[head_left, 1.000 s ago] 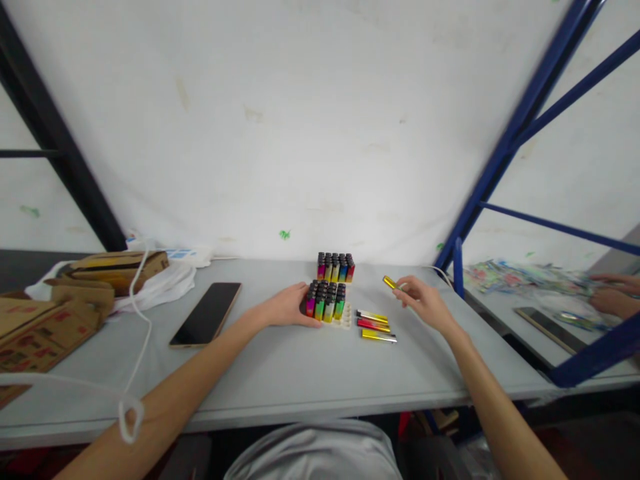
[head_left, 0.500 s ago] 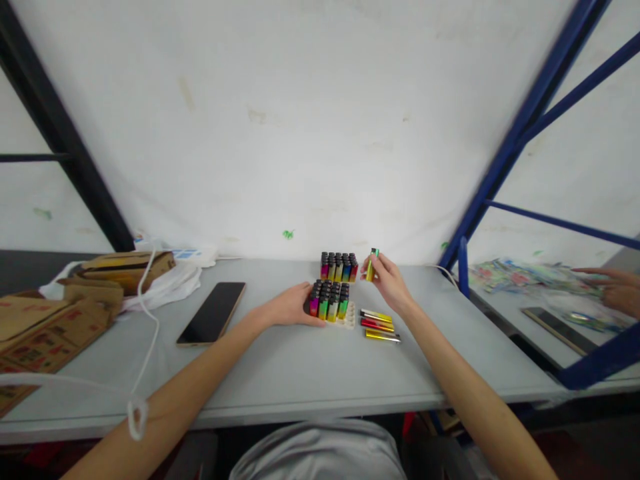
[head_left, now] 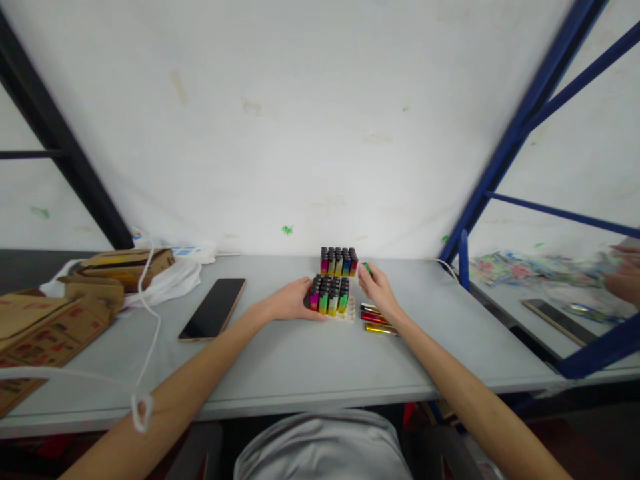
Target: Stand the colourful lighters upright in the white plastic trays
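Rows of colourful lighters (head_left: 329, 295) stand upright in a pale tray (head_left: 350, 311), whose right end shows bare sockets. My left hand (head_left: 295, 300) is wrapped round the left side of this group, thumb along the front. Just right of the tray, my right hand (head_left: 375, 287) has its fingers closed on a lighter (head_left: 367, 268); only a green bit of it shows. Behind the tray stands a second block of lighters (head_left: 339, 261). Several loose lighters (head_left: 377, 319), yellow and red, lie on the table below my right hand.
A phone (head_left: 213, 310) lies on the grey table (head_left: 300, 373) at left, beside cardboard boxes (head_left: 60, 327), white plastic and a white cord (head_left: 155, 310). Past the blue frame (head_left: 500, 160) at right are another phone (head_left: 557, 320), plastic packets and another person's blurred hand (head_left: 625, 273).
My right hand has come down and slightly left toward the tray, and the lighter in it has tipped and is mostly hidden. My left hand stays at the tray. The other person's hand has shifted.
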The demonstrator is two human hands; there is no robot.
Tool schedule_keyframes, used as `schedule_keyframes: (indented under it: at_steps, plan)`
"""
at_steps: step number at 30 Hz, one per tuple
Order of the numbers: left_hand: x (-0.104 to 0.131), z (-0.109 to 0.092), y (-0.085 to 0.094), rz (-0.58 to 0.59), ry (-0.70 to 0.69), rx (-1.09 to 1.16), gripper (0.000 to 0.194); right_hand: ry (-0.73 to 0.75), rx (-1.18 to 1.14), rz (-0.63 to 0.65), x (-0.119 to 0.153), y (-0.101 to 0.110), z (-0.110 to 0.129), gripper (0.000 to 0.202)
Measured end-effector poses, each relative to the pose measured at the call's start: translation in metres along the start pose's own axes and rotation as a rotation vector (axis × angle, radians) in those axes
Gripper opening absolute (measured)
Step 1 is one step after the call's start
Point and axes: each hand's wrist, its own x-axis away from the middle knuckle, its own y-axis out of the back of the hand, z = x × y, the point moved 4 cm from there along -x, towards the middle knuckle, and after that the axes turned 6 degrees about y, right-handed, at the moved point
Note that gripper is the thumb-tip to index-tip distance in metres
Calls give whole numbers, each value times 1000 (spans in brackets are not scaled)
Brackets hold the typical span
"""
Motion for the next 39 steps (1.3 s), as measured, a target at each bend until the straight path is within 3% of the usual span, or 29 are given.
schedule_keyframes:
  at_steps: [6,12,21,26,34,39]
  plan:
    - [2,-7,3,17,-3,-3,76,-17,75,-53,4,1,-6,61]
    - [1,-5,2,7,-7,-5,79,-30,172,-92,7,1,-3,51]
    - [1,-6,2,10,13,-11,73,12,227,-21,8,-4,7,44]
    - [2,-8,3,15,4,-22,74,94,221,23,10,-3,18,48]
    - [2,-8,3,27,2,-18,79,231,256,123,17,0,36,33]
    - [2,-9,2,31,-14,-20,77,423,322,112,18,3,52,26]
